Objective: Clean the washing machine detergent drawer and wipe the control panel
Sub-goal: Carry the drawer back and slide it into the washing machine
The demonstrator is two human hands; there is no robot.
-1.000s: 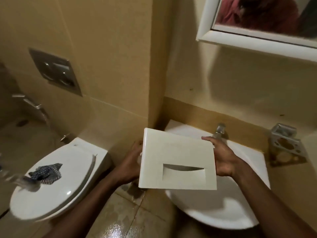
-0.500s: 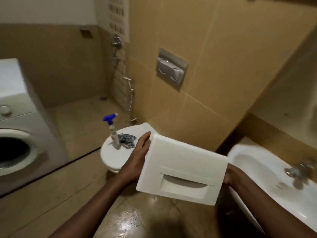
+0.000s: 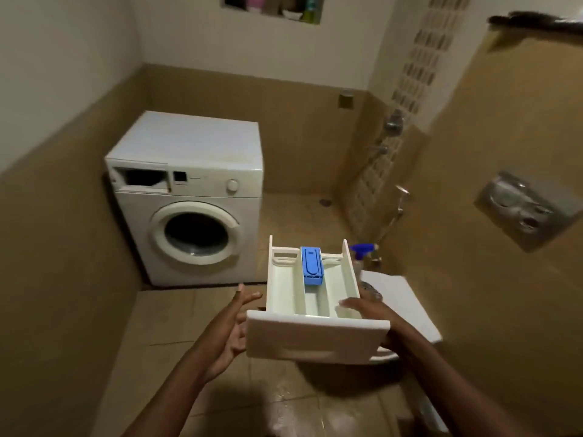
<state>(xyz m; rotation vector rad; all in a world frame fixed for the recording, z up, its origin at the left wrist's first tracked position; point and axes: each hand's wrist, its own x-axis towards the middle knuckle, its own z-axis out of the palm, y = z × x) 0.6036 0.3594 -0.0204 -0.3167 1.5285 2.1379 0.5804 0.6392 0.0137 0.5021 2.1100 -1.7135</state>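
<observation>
- Swinging away from the sink and round to the washing machine [image 3: 195,197], the view now has it well apart across the floor [image 3: 176,313], where a second ago it was out of sight.
- Turned over since the earlier frames, the detergent drawer [image 3: 315,339] no longer shows only its front panel; it is held roughly level with its compartments up, and the blue insert [image 3: 311,265] sits in the middle channel.
- Right hand [image 3: 375,313] grips the drawer's right wall just behind the front panel, thumb curled over into the right compartment.
- Left hand [image 3: 235,326] has come off the drawer's left side; its fingers are spread and relaxed just beside the panel's edge, holding nothing, and whether it touches cannot be told.
- On the machine the drawer slot [image 3: 143,178] gapes dark and unfilled at the upper left, with the control panel [image 3: 205,181] and its dial [image 3: 232,186] to its right.
- Behind the drawer stands a blue-headed spray bottle [image 3: 362,249] on the toilet lid [image 3: 407,301].
- Judging by this, the drawer's rinse is over and it is headed back to its slot; sliding it in and wiping the panel are not yet done.
</observation>
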